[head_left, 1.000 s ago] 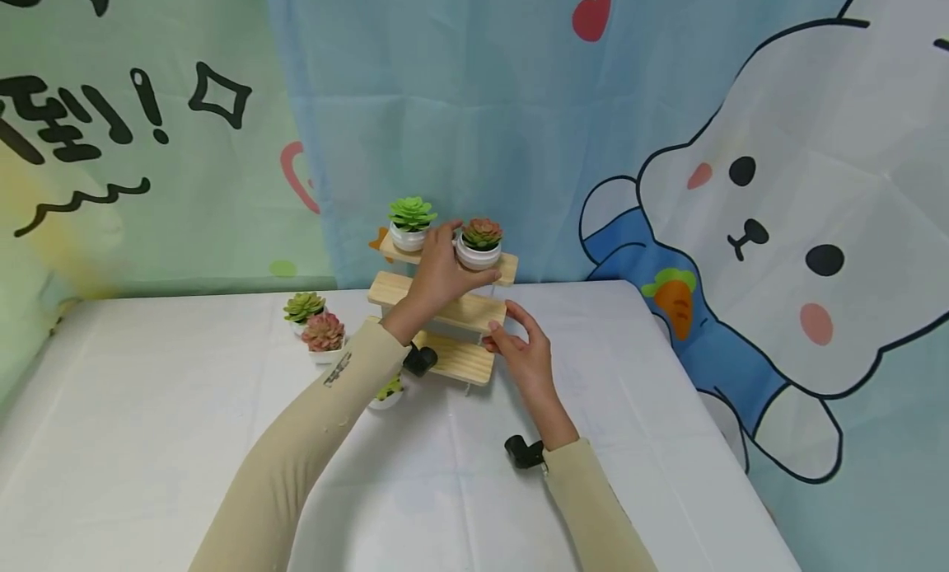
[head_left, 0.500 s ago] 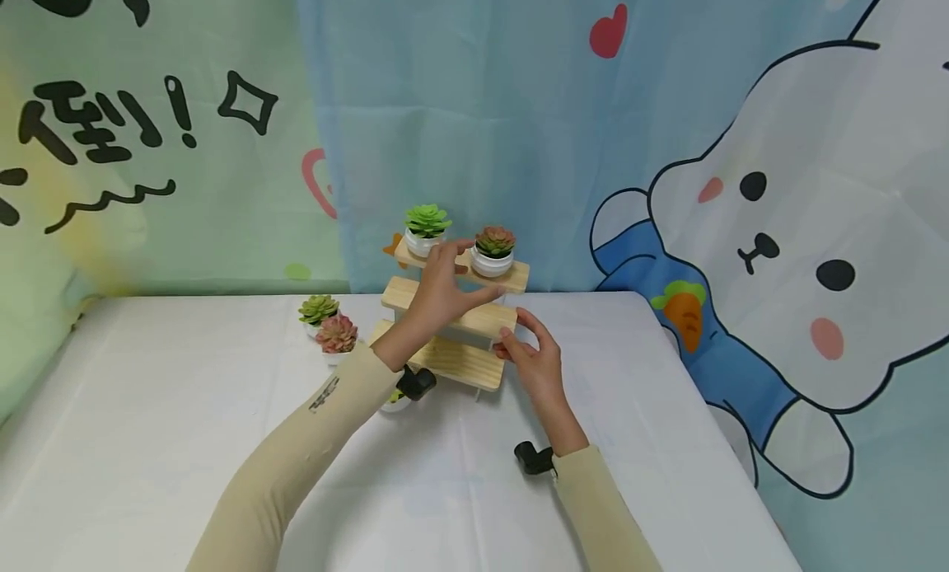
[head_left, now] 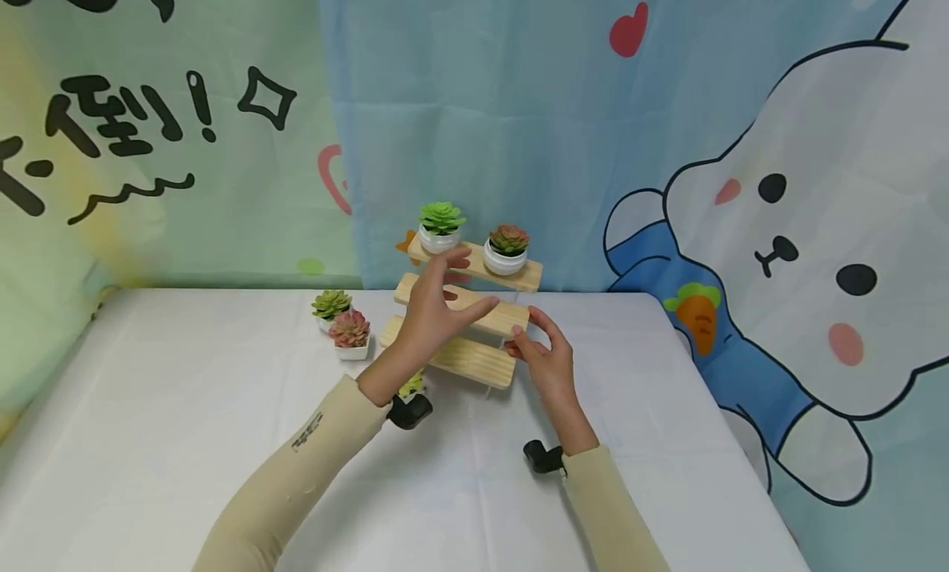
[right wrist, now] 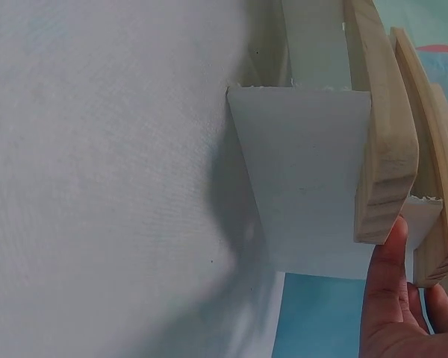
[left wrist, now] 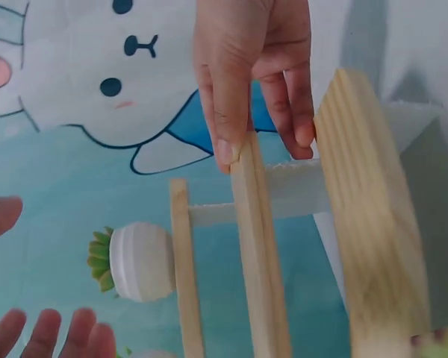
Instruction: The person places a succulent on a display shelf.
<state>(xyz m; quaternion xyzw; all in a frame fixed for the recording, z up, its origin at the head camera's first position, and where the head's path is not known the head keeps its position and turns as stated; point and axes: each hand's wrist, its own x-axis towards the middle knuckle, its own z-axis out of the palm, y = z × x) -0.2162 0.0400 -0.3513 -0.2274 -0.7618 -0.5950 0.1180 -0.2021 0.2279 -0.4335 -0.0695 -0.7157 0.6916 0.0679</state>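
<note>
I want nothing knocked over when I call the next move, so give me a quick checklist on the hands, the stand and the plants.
1. Right hand steadying the wooden stand: ok, it pinches the middle tier at its end.
2. Left hand holding no pot: ok, fingers spread.
3. Green succulent upright on the top tier: ok.
4. Red-green succulent upright beside it: ok.
5. Yellow-green plant clear of the left wrist: cannot tell, partly hidden.
</note>
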